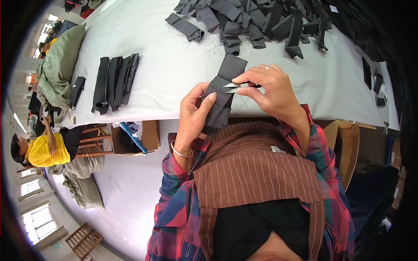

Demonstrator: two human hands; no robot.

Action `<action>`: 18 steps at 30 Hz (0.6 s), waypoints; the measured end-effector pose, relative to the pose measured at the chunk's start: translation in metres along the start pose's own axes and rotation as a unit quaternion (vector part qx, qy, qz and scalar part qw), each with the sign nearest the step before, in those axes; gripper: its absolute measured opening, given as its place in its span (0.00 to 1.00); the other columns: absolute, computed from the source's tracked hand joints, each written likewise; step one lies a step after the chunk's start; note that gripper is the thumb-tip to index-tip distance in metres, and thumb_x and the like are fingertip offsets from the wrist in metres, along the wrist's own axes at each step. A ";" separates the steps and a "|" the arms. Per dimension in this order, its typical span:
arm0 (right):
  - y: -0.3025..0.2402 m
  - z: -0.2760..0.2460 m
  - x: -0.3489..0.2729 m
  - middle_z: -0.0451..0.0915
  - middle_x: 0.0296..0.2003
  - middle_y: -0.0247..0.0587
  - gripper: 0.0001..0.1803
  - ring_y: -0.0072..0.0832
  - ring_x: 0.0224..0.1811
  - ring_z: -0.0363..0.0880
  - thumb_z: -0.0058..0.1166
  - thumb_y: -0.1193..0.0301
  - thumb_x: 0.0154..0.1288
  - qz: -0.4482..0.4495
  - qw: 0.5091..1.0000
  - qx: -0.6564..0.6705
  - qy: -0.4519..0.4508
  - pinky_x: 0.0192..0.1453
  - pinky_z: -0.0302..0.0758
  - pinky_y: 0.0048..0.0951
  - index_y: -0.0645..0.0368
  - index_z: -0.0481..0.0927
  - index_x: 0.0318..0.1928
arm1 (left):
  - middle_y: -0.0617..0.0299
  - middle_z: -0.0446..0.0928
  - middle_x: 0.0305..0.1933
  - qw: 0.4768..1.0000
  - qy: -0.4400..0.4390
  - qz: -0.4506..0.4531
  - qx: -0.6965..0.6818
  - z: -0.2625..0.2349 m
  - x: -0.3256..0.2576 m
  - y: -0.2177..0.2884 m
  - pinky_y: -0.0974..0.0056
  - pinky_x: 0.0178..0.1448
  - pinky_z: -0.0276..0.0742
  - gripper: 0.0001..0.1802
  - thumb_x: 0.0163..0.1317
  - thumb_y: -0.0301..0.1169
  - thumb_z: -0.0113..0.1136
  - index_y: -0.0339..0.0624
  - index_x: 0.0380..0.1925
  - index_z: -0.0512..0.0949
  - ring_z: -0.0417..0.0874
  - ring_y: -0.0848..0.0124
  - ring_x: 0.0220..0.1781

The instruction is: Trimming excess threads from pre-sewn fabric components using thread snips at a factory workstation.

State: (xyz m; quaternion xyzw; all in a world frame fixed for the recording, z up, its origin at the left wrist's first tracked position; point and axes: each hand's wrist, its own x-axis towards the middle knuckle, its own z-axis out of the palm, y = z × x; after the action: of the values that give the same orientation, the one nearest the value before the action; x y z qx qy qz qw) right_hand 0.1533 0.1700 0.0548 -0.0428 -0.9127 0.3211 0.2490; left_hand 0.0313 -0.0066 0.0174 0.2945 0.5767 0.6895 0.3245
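My left hand point(194, 108) pinches a dark grey folded fabric strip point(232, 66) between thumb and fingers, at the near edge of the table. In my right hand point(272, 89) is a pair of small thread snips point(238, 87), its pale pointed blades lying against the strip's stitched seam. The blades stand slightly apart. Part of the snips' handle is hidden by my fingers. Beyond my hands lies a loose heap of similar dark grey strips point(235, 15), with thread ends scattered around it.
Neatly stacked strips point(114, 82) lie on the white-covered table point(161, 78) to the left. A bulging green sack point(63, 65) stands at its left end. Below the table are cardboard boxes point(150, 135). A person in a yellow top point(50, 150) sits at far left. Black fabric point(357, 28) lies far right.
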 end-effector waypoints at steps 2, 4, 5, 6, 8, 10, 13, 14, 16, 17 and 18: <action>0.000 -0.001 0.001 0.78 0.26 0.31 0.11 0.28 0.28 0.71 0.63 0.66 0.53 -0.008 1.000 -0.016 -0.015 0.36 0.59 0.28 0.53 0.82 0.37 | 0.67 0.77 0.37 0.999 -0.021 -0.030 0.002 -0.002 -0.001 0.002 0.75 0.41 0.72 0.11 0.66 0.28 0.54 0.34 0.46 0.75 0.74 0.82 0.37; 0.002 -0.001 0.000 0.77 0.24 0.29 0.10 0.28 0.27 0.68 0.64 0.65 0.50 -0.043 0.999 -0.027 -0.012 0.34 0.57 0.29 0.52 0.83 0.35 | 0.67 0.78 0.36 0.999 -0.024 -0.035 0.003 -0.001 -0.001 0.003 0.76 0.40 0.72 0.11 0.66 0.28 0.54 0.35 0.46 0.75 0.74 0.83 0.36; 0.003 -0.001 0.000 0.77 0.24 0.29 0.10 0.28 0.27 0.68 0.64 0.65 0.50 -0.043 0.999 -0.027 -0.014 0.34 0.57 0.29 0.52 0.83 0.35 | 0.67 0.78 0.36 0.999 -0.028 -0.040 0.005 -0.001 -0.001 0.004 0.76 0.39 0.73 0.11 0.66 0.28 0.54 0.35 0.46 0.75 0.75 0.83 0.35; 0.005 -0.001 -0.001 0.76 0.23 0.29 0.10 0.28 0.26 0.67 0.65 0.66 0.50 -0.053 0.998 -0.026 -0.015 0.34 0.56 0.29 0.52 0.83 0.34 | 0.67 0.78 0.36 0.999 -0.026 -0.041 0.004 -0.001 -0.002 0.004 0.76 0.39 0.73 0.11 0.66 0.28 0.54 0.35 0.46 0.75 0.75 0.83 0.35; 0.006 0.000 -0.002 0.75 0.22 0.29 0.10 0.28 0.26 0.66 0.65 0.67 0.49 -0.062 0.998 -0.024 -0.018 0.34 0.56 0.29 0.51 0.83 0.33 | 0.67 0.78 0.36 0.998 -0.039 -0.055 -0.020 -0.002 -0.004 0.003 0.76 0.39 0.73 0.11 0.66 0.28 0.54 0.35 0.46 0.75 0.75 0.83 0.35; 0.006 0.000 -0.002 0.74 0.21 0.28 0.10 0.28 0.26 0.66 0.66 0.68 0.48 -0.083 0.996 -0.024 -0.020 0.34 0.55 0.29 0.51 0.83 0.33 | 0.67 0.78 0.36 0.997 -0.038 -0.064 -0.030 -0.003 -0.005 0.004 0.76 0.39 0.73 0.11 0.66 0.29 0.54 0.35 0.46 0.75 0.75 0.83 0.35; 0.003 0.000 -0.002 0.73 0.21 0.27 0.10 0.28 0.25 0.65 0.66 0.68 0.47 -0.080 0.996 -0.030 -0.023 0.34 0.55 0.29 0.50 0.83 0.33 | 0.66 0.78 0.36 0.995 -0.044 -0.078 -0.047 -0.007 -0.005 0.003 0.76 0.39 0.73 0.11 0.66 0.29 0.55 0.35 0.46 0.74 0.76 0.82 0.35; 0.003 0.000 -0.002 0.73 0.21 0.27 0.10 0.28 0.25 0.65 0.66 0.68 0.47 -0.080 0.996 -0.030 -0.024 0.34 0.55 0.29 0.50 0.83 0.33 | 0.66 0.78 0.36 0.994 -0.050 -0.083 -0.053 -0.008 -0.005 0.002 0.75 0.39 0.73 0.11 0.66 0.29 0.55 0.35 0.46 0.74 0.76 0.82 0.35; 0.003 0.001 -0.003 0.73 0.20 0.27 0.09 0.27 0.25 0.65 0.66 0.68 0.47 -0.092 0.995 -0.038 -0.003 0.34 0.55 0.29 0.50 0.83 0.32 | 0.66 0.78 0.36 0.994 -0.052 -0.085 -0.053 -0.008 -0.006 0.003 0.75 0.39 0.73 0.11 0.66 0.29 0.55 0.35 0.46 0.74 0.76 0.82 0.35; 0.003 0.001 -0.003 0.73 0.20 0.27 0.09 0.27 0.25 0.65 0.66 0.68 0.47 -0.092 0.995 -0.038 -0.003 0.34 0.55 0.29 0.50 0.83 0.32 | 0.66 0.78 0.36 0.993 -0.054 -0.087 -0.053 -0.008 -0.006 0.004 0.75 0.39 0.73 0.11 0.66 0.29 0.55 0.35 0.45 0.75 0.76 0.82 0.35; 0.002 0.001 -0.004 0.73 0.20 0.28 0.09 0.27 0.24 0.65 0.66 0.68 0.47 -0.089 0.995 -0.043 -0.008 0.34 0.55 0.29 0.50 0.83 0.32 | 0.66 0.78 0.36 0.993 -0.053 -0.087 -0.054 -0.008 -0.006 0.004 0.75 0.39 0.73 0.11 0.66 0.29 0.55 0.35 0.45 0.75 0.76 0.82 0.35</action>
State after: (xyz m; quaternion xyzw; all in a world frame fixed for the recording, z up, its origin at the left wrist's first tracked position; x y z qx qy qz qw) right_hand 0.1555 0.1700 0.0511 0.0305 -0.9278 0.2582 0.2674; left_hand 0.0283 -0.0168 0.0197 0.2612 0.5442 0.6720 0.4289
